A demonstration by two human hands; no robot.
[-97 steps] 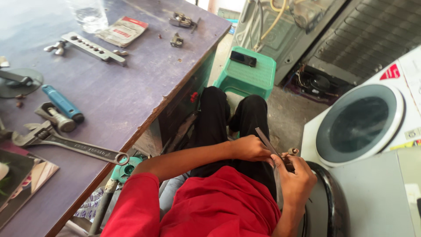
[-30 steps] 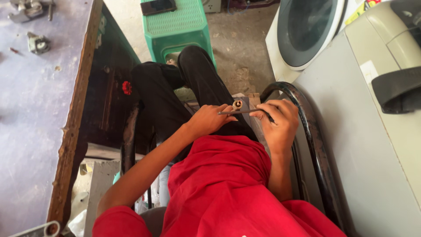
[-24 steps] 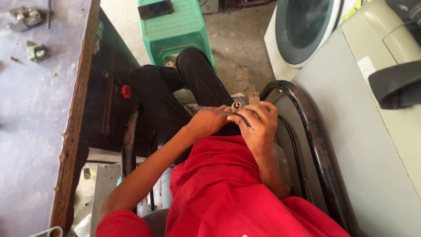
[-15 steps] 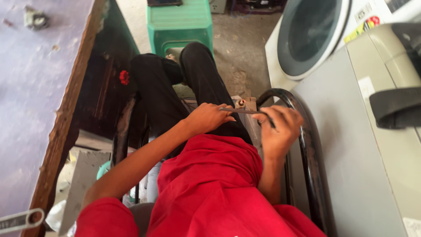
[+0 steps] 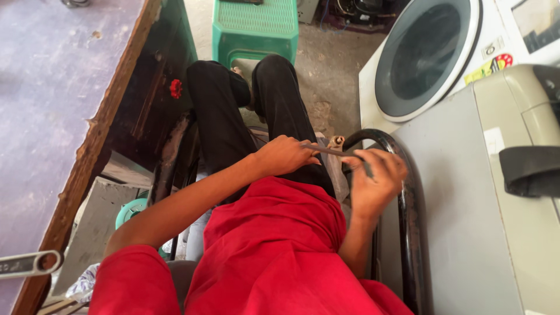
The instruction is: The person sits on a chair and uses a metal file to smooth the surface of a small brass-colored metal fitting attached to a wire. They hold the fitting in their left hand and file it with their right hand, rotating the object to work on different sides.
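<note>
I sit in a chair, in a red shirt and black trousers. My left hand (image 5: 284,155) pinches the near tip of a thin flat metal file (image 5: 341,154) over my lap. My right hand (image 5: 374,179) is closed around the file's other end. The file lies slanted between both hands. A small brass pipe fitting (image 5: 335,140) pokes up just behind the file, between the hands, touching or nearly touching it. What holds the fitting is hidden.
A purple workbench (image 5: 64,87) with a worn wooden edge runs along my left, a wrench end (image 5: 26,263) on its near corner. A green plastic stool (image 5: 256,26) stands ahead, a front-loading washing machine (image 5: 429,55) to the right, a grey appliance top (image 5: 466,221) beside the chair's black arm (image 5: 408,198).
My right hand has slid the file back and forth across the fitting and now sits further right. The view has shifted toward my lap, away from the bench tools.
</note>
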